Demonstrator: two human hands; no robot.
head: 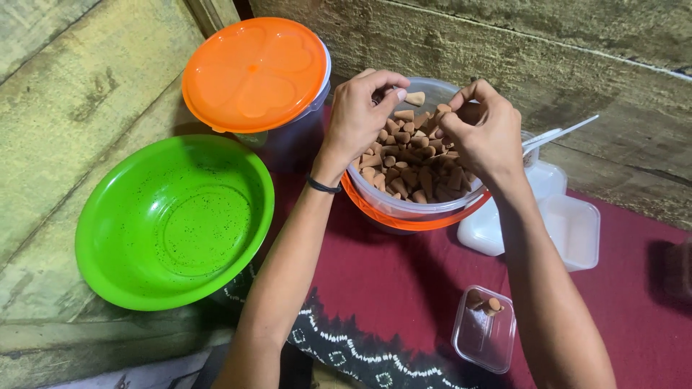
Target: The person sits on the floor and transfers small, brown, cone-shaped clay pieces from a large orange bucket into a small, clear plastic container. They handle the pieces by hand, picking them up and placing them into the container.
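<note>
A clear plastic tub (404, 207) with an orange band is filled with several small brown cone-shaped pieces (407, 162). My left hand (357, 115) rests on the tub's left rim and pinches one cone (414, 98) between thumb and fingers. Over the right side of the tub, my right hand (483, 130) has its fingers curled around a few cones. A small clear rectangular box (484, 333) lies on the cloth nearer to me, with two or three cones in its far corner.
A green plastic bowl (173, 223) sits at the left on wood. Behind it stands a container with an orange lid (254, 72). White open trays (569, 223) and a white plastic utensil (559, 133) lie right of the tub. A dark red patterned cloth (404, 288) covers the surface.
</note>
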